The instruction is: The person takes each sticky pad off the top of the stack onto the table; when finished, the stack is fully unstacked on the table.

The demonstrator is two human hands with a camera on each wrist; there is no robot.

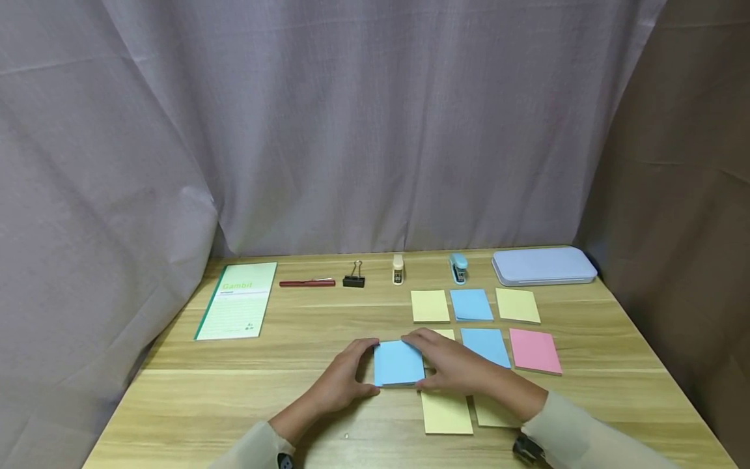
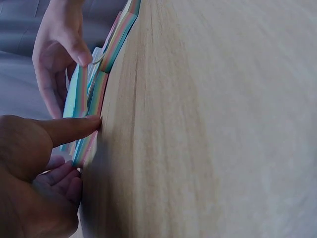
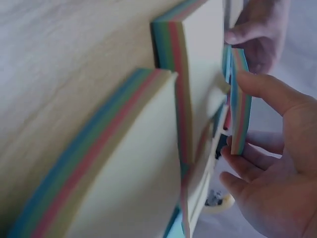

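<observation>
A sticky-note pad (image 1: 398, 363) with a blue top sheet sits on the wooden table (image 1: 328, 326), just in front of me. My left hand (image 1: 369, 366) grips its left side, fingers at the far edge and thumb at the near edge. My right hand (image 1: 423, 361) grips its right side the same way. In the left wrist view my left index finger (image 2: 74, 126) touches the pad's striped edge (image 2: 81, 99). From the right wrist, my right thumb (image 3: 267, 91) and fingers (image 3: 237, 153) close round the pad (image 3: 241, 114).
Several more pads lie to the right: yellow (image 1: 430, 306), blue (image 1: 471, 305), yellow (image 1: 517, 305), blue (image 1: 485, 345), pink (image 1: 534, 350), yellow (image 1: 446, 412). Along the back edge are a green notebook (image 1: 237, 299), red pen (image 1: 306, 283), binder clip (image 1: 354, 277), blue stapler (image 1: 458, 268) and pale case (image 1: 543, 266).
</observation>
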